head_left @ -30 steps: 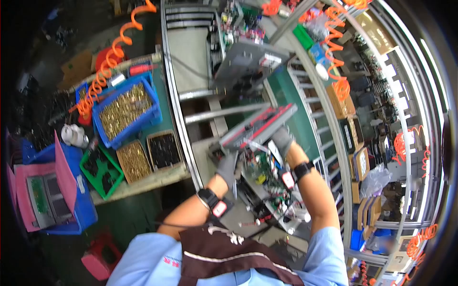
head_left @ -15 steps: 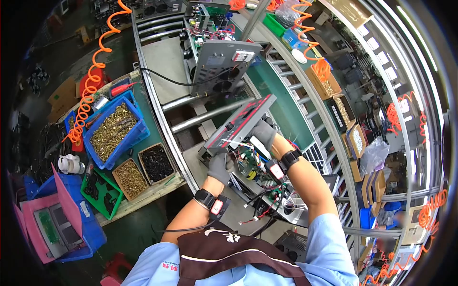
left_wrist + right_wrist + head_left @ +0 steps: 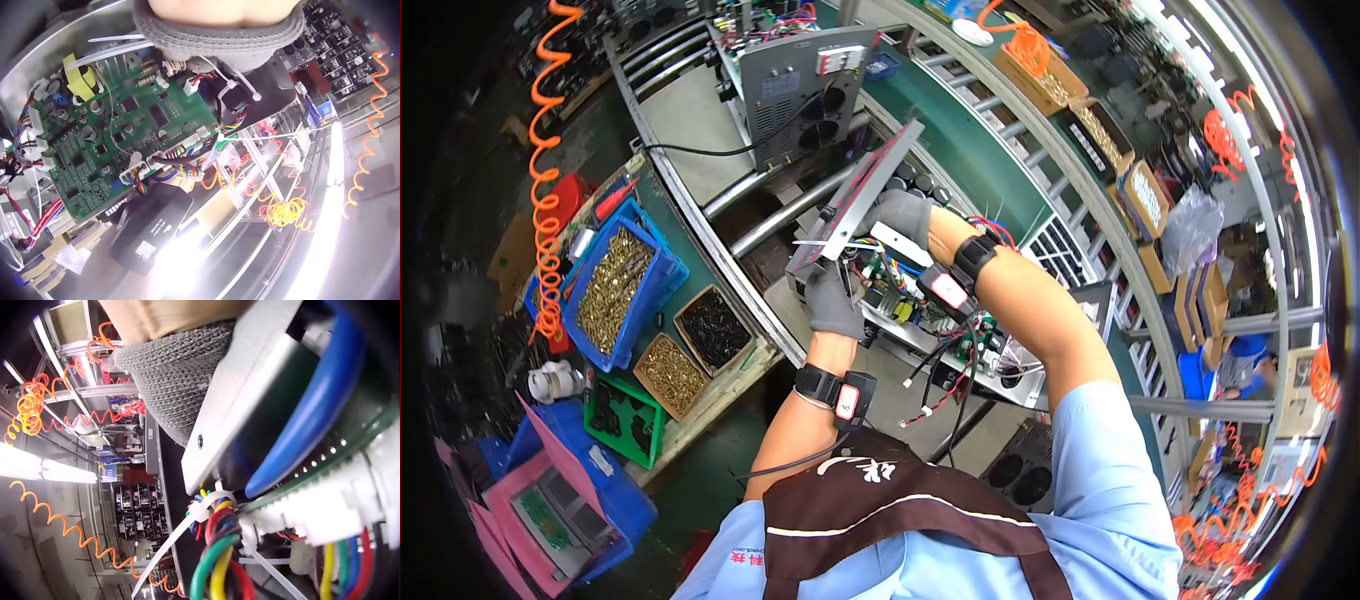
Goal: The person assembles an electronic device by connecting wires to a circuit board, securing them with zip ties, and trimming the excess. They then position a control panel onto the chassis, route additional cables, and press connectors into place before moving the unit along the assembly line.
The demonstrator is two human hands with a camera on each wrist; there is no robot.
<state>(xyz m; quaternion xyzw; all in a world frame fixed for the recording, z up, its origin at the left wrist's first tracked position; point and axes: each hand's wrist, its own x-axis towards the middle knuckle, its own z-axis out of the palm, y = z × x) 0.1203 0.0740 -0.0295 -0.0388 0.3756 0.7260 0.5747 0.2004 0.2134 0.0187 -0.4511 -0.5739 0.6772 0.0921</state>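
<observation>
A grey front panel point(image 3: 877, 188) with red stripes stands tilted over the open chassis of an electronic unit in the head view. My gloved left hand point(image 3: 836, 302) grips its lower near end. On the panel's rear side, my gloved right hand point(image 3: 900, 218) holds it, with the fingertips hidden. A green circuit board point(image 3: 131, 119) with bundled coloured wires and white cable ties point(image 3: 119, 37) shows in the left wrist view. Close by the right glove point(image 3: 181, 375), the right wrist view has a pale metal bracket point(image 3: 240, 394) and a thick blue wire point(image 3: 312, 406).
Another unit with a grey fan panel point(image 3: 795, 100) stands farther up the roller line. On the left bench are a blue bin point(image 3: 615, 290) of brass parts, boxes of small parts point(image 3: 670, 375) and a green tray point(image 3: 622, 420). Loose wires point(image 3: 930, 375) hang from the chassis's near side.
The head view has shifted, so the benches and second unit sit differently. The panel has tipped to a steeper angle, seen more edge-on, with both hands staying on it.
</observation>
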